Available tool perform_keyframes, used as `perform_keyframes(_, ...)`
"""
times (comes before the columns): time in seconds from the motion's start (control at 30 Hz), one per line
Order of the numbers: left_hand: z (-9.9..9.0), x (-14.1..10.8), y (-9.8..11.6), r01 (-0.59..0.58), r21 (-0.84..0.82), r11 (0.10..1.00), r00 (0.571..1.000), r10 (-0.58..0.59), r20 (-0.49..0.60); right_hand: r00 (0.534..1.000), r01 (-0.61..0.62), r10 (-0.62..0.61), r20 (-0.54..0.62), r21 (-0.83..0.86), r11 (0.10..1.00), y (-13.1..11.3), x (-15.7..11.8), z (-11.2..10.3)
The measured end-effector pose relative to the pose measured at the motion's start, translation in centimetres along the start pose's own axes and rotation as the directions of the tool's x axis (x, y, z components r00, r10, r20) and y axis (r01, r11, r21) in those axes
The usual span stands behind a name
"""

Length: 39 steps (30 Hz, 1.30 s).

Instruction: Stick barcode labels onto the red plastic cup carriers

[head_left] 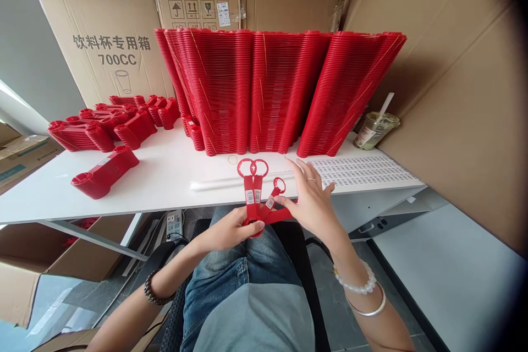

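Note:
My left hand (233,227) is closed around the lower ends of several flat red plastic strips with ring ends (253,190), held over my lap at the table's front edge. The strips are fanned out, and white barcode labels (249,196) show on them. Two stand nearly upright, another leans right, and one points toward my right hand. My right hand (311,201) is beside them with its fingers spread; its thumb is at the leaning strip (272,198), and I cannot make out whether it presses on it.
Tall stacks of red strips (272,93) stand at the back of the white table (165,176). Smaller red bundles (105,170) lie on the left. A barcode label sheet (363,170) and a drink cup (375,129) are on the right. Cardboard (111,27) walls the back.

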State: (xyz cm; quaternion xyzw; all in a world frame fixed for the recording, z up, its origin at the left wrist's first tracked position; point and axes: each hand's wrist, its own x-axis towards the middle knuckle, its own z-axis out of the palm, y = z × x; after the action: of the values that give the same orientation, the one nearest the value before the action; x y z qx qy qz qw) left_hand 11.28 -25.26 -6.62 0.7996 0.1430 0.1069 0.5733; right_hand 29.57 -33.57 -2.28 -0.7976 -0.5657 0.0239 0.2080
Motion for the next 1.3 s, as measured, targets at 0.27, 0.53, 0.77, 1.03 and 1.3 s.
perform_keyframes(0.27,0.0,0.2,-0.3,-0.035,-0.064,0.997,0.999,0.036,0.007,0.995,0.017,-0.016,-0.101,0.005,1.0,-0.2,0.0,0.6)
perform_keyframes(0.53,-3.5,-1.3,1.4,-0.035,0.052,0.998,0.995,0.04,-0.095,0.896,0.008,0.033,-0.444,0.089,0.996,2.9,1.9,0.4)
perform_keyframes(0.77,-8.5,-0.8,-1.6,-0.383,-0.324,0.865,0.387,-0.168,-0.906,0.934,0.295,-0.166,-0.317,0.42,0.858,0.4,5.2,4.4)
perform_keyframes(1.03,-8.1,0.9,-5.0,-0.412,-0.503,0.759,0.334,-0.388,-0.859,0.95,0.302,-0.292,-0.112,0.58,0.757,-7.5,11.0,10.0)
perform_keyframes(1.3,-8.5,0.6,-5.3,-0.392,-0.481,0.784,0.377,-0.34,-0.862,0.942,0.261,-0.331,-0.05,0.729,0.633,-8.6,12.4,9.9)
